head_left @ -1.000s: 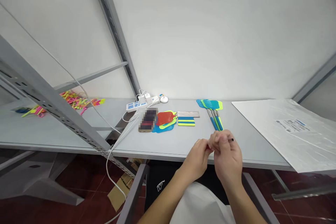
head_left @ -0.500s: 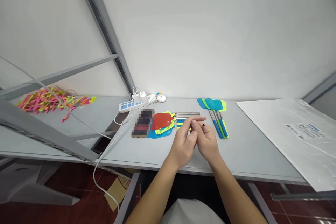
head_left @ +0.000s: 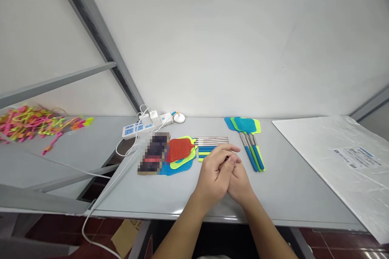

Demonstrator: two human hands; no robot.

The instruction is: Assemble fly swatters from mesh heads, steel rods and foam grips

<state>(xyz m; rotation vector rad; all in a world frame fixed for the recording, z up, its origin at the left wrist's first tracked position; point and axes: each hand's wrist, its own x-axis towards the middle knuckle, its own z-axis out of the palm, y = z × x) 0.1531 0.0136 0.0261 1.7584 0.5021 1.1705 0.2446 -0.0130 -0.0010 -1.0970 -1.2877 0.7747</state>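
My left hand (head_left: pixel 212 174) and my right hand (head_left: pixel 238 180) are pressed together over the grey table (head_left: pixel 282 194), fingers curled round each other. A small dark tip shows between the fingers; I cannot make out what it is. Just beyond the hands lie blue and yellow handle sleeves (head_left: pixel 205 152) and thin metal rods (head_left: pixel 210 140). Left of them sits a pile of red, yellow and blue swatter heads (head_left: pixel 179 151). Right of the hands lie several assembled fly swatters (head_left: pixel 248 139) with blue and green handles.
A blurred dark object (head_left: pixel 153 153) lies beside the swatter heads. A white power strip (head_left: pixel 136 128) with plugs and a cable sits at the back. Pink and yellow plastic pieces (head_left: pixel 36 121) are heaped on the left table. A plastic-wrapped white sheet (head_left: pixel 340 149) covers the right side.
My joined hands moved from the table's front edge forward and left to the handle sleeves. The view turned left and tipped down a little.
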